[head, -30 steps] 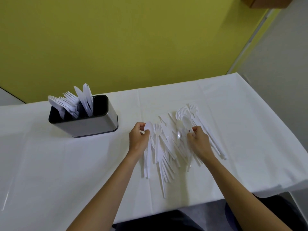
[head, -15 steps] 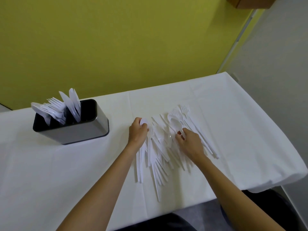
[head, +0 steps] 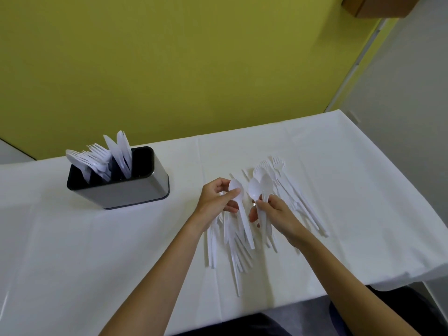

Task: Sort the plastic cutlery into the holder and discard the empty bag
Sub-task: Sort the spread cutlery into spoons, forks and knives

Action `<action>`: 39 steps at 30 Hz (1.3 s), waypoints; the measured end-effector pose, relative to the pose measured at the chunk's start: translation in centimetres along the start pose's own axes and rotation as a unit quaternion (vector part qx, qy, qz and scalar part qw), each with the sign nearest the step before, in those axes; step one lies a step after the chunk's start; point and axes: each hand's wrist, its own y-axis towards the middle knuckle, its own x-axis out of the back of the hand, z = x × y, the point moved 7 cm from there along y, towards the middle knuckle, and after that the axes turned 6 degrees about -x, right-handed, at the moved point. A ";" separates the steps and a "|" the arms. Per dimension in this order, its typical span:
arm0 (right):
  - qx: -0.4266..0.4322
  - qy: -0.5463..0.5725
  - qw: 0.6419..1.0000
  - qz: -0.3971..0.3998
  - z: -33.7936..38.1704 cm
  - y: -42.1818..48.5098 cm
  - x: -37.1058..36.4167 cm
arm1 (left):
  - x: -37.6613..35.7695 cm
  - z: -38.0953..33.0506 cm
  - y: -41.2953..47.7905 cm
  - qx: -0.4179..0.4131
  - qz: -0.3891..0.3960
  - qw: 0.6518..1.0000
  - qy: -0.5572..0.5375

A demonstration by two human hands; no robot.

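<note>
Loose white plastic cutlery (head: pixel 236 260) lies in a fanned heap on the near right of the desk (head: pixel 72 251), handles toward the person and heads pointing away. Laid this way, each type can be read at a glance. Forks (head: pixel 278 164) show at the heap's far right edge.

Left hand (head: pixel 213 202): the grip is closed on one white plastic spoon (head: pixel 244 220), thumb over the bowl's neck and fingers beneath, with the handle slanting down over the heap.

Right hand (head: pixel 278 214): the grip pinches the necks of two further white spoons (head: pixel 255 190), whose bowls stand up side by side just beside the left hand's spoon.

Judgement: spoons are being collected by type into one bundle for a single trip to the holder. Pinching near the neck keeps the bowls aligned.

The rectangular grey metal holder with a black interior (head: pixel 131 192) stands upright, well apart to the left. It contains sorted white spoons (head: pixel 75 158) at its left end, forks (head: pixel 99 154) in the middle and knives (head: pixel 120 149) right of them, all handle-down. Its right end appears unfilled. Inner dividers cannot be made out.

No bag is in view. The desk is covered by a white cloth and backs onto a yellow-green wall (head: pixel 194 69).

Sorting is judged partly complete, since much cutlery remains loose.
</note>
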 end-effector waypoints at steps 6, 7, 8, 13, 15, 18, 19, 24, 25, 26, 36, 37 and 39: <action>0.003 0.022 0.999 0.031 0.8 -0.9 -1.7 | 0.2 -0.2 -0.2 -0.008 -0.019 1.000 0.013; 0.003 0.027 0.999 0.040 1.0 -1.1 -1.9 | 0.2 -0.2 -0.2 -0.012 -0.023 0.999 0.024; 0.003 0.032 0.998 0.054 1.1 -1.3 -2.1 | 0.3 -0.2 -0.2 -0.015 -0.024 0.999 0.031; -0.029 0.061 0.993 0.101 0.7 -1.6 -2.6 | 0.4 0.0 -0.1 -0.019 -0.026 0.999 0.033; -0.055 0.076 0.990 0.102 0.2 -1.6 -2.3 | 0.5 0.0 0.0 -0.020 -0.024 0.999 0.036; -0.076 0.048 0.987 0.134 0.0 -2.0 -2.5 | 0.6 -0.1 0.1 -0.020 -0.010 0.999 0.035; -0.080 0.042 0.985 0.150 0.1 -2.3 -2.8 | 0.5 -0.2 0.1 -0.021 -0.002 0.999 0.037; -0.085 0.078 0.973 0.198 0.3 -2.5 -3.6 | 0.2 -0.2 0.1 -0.021 0.020 0.998 0.048; -0.086 0.087 0.972 0.201 0.2 -2.5 -3.6 | 0.2 -0.2 0.2 -0.023 0.020 0.998 0.051; -0.087 0.098 0.970 0.202 0.1 -2.4 -3.6 | 0.3 -0.2 0.3 -0.026 0.017 0.998 0.056; -0.079 0.122 0.977 0.156 0.1 -1.8 -3.0 | 0.9 0.0 0.5 -0.031 -0.004 0.998 0.055; -0.078 0.121 0.975 0.166 0.4 -1.9 -3.4 | 0.8 0.0 0.5 -0.030 -0.002 0.998 0.053; -0.083 0.137 0.971 0.178 0.5 -1.8 -4.0 | 0.6 0.0 0.5 -0.028 0.001 0.999 0.044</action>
